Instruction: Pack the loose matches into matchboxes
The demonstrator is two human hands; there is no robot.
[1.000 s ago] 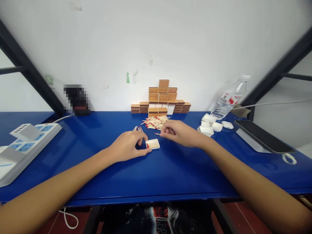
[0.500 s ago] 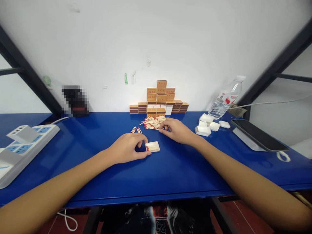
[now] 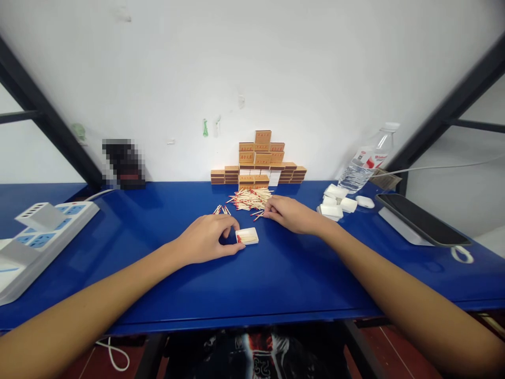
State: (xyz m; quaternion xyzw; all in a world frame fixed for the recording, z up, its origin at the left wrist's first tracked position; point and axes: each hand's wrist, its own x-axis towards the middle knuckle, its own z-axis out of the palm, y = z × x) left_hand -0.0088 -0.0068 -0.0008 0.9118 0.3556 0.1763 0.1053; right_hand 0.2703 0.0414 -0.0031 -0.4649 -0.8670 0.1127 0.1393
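A small white matchbox tray point(image 3: 252, 232) lies on the blue table, with a few red-headed matches inside along its near side. My left hand point(image 3: 209, 238) steadies it at its left end, thumb in front and fingers behind. My right hand point(image 3: 290, 213) has its thumb and forefinger pinched on a few matches point(image 3: 258, 215) whose red heads point left. Just behind those fingers is a heap of loose matches point(image 3: 248, 198). A smaller group of matches point(image 3: 221, 209) lies behind my left hand.
Stacked matchboxes point(image 3: 262, 158) stand against the wall. To the right are white trays point(image 3: 331, 211), a white case point(image 3: 365, 201), a tilted water bottle point(image 3: 357, 171) and a phone point(image 3: 422, 218) on a white stand. A power strip point(image 3: 47, 234) lies at left.
My right hand has drawn slightly right and toward me from the heap, with a few matches in its fingertips. My left hand and the tray have stayed in place.
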